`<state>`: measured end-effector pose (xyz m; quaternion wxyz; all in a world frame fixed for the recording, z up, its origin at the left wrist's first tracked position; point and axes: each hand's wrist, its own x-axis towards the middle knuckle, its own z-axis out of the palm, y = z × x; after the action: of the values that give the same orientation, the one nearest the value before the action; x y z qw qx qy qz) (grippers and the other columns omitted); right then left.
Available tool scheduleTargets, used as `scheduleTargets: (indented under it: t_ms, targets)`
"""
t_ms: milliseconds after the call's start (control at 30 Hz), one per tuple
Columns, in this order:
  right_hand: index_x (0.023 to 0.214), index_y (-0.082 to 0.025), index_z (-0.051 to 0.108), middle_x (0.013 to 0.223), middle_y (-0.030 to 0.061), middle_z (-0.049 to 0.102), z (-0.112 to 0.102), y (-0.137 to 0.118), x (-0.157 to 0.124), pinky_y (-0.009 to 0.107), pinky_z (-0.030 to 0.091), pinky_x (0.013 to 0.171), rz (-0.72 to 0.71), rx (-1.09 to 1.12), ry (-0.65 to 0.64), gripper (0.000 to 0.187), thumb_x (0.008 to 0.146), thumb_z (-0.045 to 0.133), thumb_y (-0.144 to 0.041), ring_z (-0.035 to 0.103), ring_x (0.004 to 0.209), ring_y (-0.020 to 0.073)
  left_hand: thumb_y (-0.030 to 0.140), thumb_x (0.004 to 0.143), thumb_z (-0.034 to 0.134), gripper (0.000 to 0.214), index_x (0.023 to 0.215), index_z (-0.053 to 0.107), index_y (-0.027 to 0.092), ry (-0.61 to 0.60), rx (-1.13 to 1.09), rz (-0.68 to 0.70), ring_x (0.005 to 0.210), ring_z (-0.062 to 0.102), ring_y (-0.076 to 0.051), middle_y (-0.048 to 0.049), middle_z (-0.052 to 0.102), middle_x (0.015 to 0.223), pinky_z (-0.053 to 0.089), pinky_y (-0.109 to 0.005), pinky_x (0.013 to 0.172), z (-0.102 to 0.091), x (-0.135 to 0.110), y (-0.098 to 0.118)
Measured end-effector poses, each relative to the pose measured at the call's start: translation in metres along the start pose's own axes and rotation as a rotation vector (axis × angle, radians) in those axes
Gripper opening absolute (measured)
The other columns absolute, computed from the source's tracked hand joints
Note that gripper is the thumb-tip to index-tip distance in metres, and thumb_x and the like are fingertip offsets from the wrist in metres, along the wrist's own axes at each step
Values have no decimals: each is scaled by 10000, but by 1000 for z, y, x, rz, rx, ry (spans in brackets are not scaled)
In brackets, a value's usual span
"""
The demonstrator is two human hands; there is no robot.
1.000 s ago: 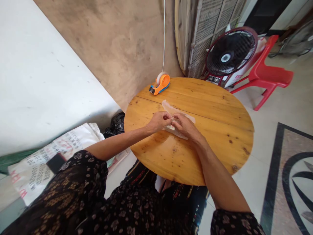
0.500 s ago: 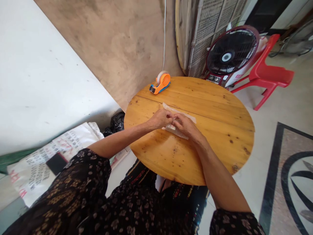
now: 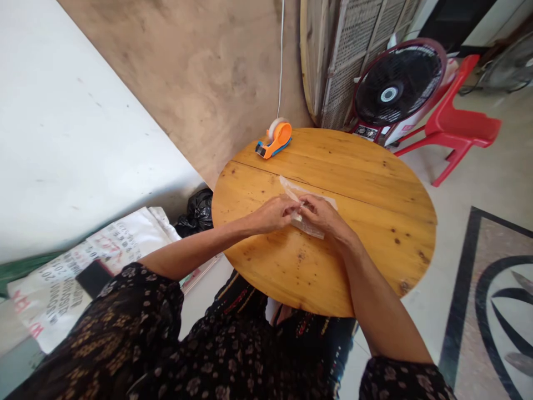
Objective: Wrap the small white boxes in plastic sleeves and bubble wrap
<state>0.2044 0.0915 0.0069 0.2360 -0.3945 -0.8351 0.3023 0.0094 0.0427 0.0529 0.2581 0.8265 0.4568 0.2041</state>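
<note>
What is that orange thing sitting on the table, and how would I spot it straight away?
Start at the round wooden table in the middle of the view and look to its far edge, toward the brown wall. There an orange tape dispenser with a white roll of tape stands alone, well away from both hands and the clear plastic bag they pinch. It is the only bright orange item on the tabletop.

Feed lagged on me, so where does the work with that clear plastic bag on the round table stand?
Done: nothing I can confirm; whether the bag is closed is hidden by the fingers.
In hand: left hand and right hand both pinch the clear plastic bag at its near end on the wooden table.
Left: the orange tape dispenser sits untouched at the far edge; no tape visible on the bag.
</note>
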Motion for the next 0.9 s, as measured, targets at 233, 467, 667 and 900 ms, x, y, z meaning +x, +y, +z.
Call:
scheduleTargets:
  t_ms: [233, 467, 667, 900]
  targets:
    - [1069, -196, 694, 1073, 89, 738, -4, 3, -1, 343, 483, 821, 21, 132, 3, 301, 849, 600, -377, 659, 938, 231, 129, 829, 559, 176, 914, 712, 154, 105, -88, -34, 705, 579, -116, -8, 672, 783, 456, -239, 705, 5, -1, -5]
    - [844, -197, 711, 964, 77, 753, -10, 5, -2, 340, 484, 789, 75, 160, 11, 181, 828, 575, -315, 663, 854, 216, 102, 811, 533, 214, 899, 717, 168, 87, -18, 32, 809, 627, -144, -20, 705, 840, 483, -262, 773, 8, 1, -17]
    - [830, -203, 725, 1021, 71, 768, -7, 4, -2, 342, 484, 841, 73, 196, 33, 195, 850, 582, -333, 676, 923, 222, 114, 878, 530, 191, 877, 717, 156, 125, 135, 246, 890, 624, -165, -68, 703, 946, 499, -273, 810, 15, 2, -25]
    - [869, -213, 740, 955, 51, 755, -16, 0, -5, 351, 488, 923, 50, 235, -36, 291, 918, 535, -414, 674, 956, 229, 124, 906, 544, 172, 966, 700, 165, 224, 359, 453, 1024, 596, -216, -90, 707, 1123, 505, -351, 928, 22, -4, -35]
